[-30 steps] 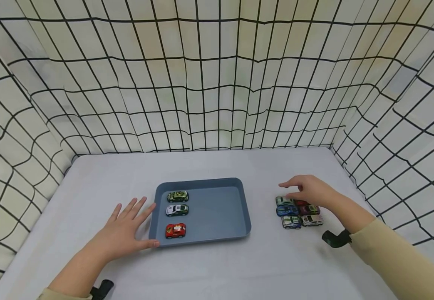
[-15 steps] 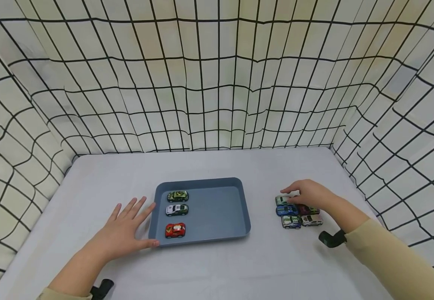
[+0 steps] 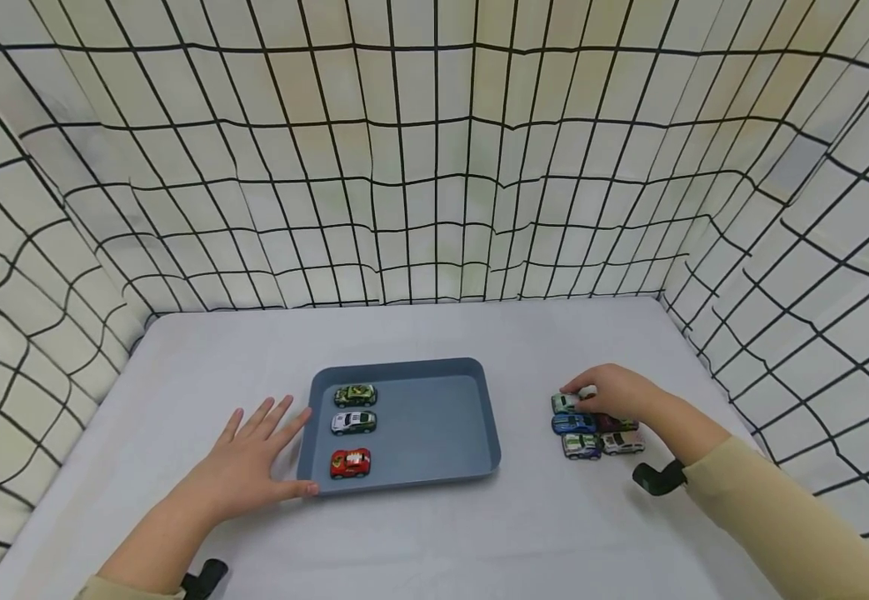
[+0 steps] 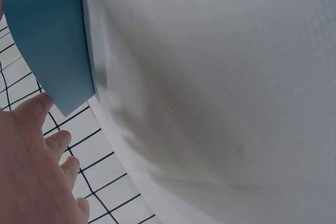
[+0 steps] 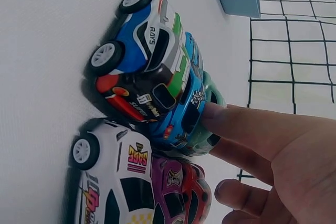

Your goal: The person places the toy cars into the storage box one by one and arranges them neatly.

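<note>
My right hand (image 3: 617,393) reaches over a cluster of several toy cars on the right. Its thumb and index finger pinch a light green toy car (image 5: 208,85) at the cluster's far left. Against that car sits a blue toy car (image 3: 572,423), with a white, blue and green one (image 3: 581,447) nearer. A white car (image 3: 623,442), a purple car (image 5: 169,184) and a red car (image 5: 197,195) make up the right side. My left hand (image 3: 242,467) lies with spread fingers beside the blue-grey tray (image 3: 434,425), thumb at its near left corner.
Along the tray's left side stand a green patterned car (image 3: 355,395), a white and green car (image 3: 354,422) and a red car (image 3: 350,463). White cloth (image 3: 434,542) covers the table. Black netting (image 3: 434,179) over white sheeting encloses the back and sides.
My right hand has lowered onto the cluster, its thumb and index finger closing about the light green car. The left hand stays put beside the tray.
</note>
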Available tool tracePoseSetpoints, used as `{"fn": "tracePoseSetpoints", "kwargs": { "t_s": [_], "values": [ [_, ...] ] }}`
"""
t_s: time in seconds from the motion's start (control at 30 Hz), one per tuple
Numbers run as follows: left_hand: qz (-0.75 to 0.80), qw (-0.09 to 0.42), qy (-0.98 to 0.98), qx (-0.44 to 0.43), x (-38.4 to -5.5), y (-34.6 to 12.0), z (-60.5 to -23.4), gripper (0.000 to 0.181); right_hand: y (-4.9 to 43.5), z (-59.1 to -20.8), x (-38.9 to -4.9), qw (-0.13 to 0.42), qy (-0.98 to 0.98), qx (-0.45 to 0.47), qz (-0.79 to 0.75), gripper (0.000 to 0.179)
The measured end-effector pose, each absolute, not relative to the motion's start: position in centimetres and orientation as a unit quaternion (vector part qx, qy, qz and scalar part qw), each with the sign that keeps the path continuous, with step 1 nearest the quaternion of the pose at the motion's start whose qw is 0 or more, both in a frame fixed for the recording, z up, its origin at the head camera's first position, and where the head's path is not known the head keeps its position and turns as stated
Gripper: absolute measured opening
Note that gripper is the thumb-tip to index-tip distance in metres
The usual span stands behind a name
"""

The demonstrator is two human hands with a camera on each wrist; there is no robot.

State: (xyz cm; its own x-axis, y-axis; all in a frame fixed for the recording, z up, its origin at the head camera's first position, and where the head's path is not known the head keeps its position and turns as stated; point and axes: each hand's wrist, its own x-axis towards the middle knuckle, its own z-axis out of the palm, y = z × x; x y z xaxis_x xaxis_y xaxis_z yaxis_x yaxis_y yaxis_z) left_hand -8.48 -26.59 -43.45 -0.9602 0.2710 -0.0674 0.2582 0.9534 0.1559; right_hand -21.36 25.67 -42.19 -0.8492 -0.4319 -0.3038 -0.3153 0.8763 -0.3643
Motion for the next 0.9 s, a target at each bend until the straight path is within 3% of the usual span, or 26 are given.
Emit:
{"fn": "tracePoseSetpoints", "kwargs": {
  "t_s": [0.53, 0.9],
  "values": [
    [0.073, 0.045, 0.988, 0.132, -8.4, -26.6, -43.5, 0.112, 26.0, -42.5, -22.3, 0.200, 0.935, -0.233, -0.180, 0.029],
    [0.071, 0.042, 0.987, 0.135, -8.3, -26.7, -43.3, 0.111, 26.4, -43.1, -23.5, 0.238, 0.915, -0.245, -0.216, 0.027]
  ]
}}
